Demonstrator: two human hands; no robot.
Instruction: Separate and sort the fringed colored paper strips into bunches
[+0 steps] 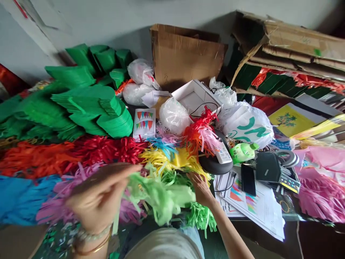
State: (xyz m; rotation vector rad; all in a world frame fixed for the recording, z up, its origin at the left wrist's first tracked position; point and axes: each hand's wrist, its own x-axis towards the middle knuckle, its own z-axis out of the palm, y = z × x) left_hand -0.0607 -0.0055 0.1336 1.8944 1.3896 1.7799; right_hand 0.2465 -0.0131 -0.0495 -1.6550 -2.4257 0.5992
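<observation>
My left hand (pixel 99 196), wearing a bead bracelet and a gold-coloured bangle, is closed on a light green paper tassel (pixel 164 198). The tassel hangs off to the right in front of my body, blurred by motion. My right hand (pixel 199 187) reaches forward with its fingers stretched out at the edge of the yellow fringed paper (pixel 178 160). Its fingertips are partly hidden there. A brighter green fringed bunch (pixel 201 217) lies below my right wrist. Pink-purple fringed paper (pixel 55 205) lies beneath and beside my left hand.
Stacks of green paper (pixel 88 99) rise at the left, behind orange (pixel 37 158), red (pixel 110 149) and blue (pixel 24 201) fringes. Right of my hand lie a black phone (pixel 248 180), printed sheets (pixel 258 212) and a green bottle (pixel 242 153). Cardboard boxes (pixel 185 54) stand behind.
</observation>
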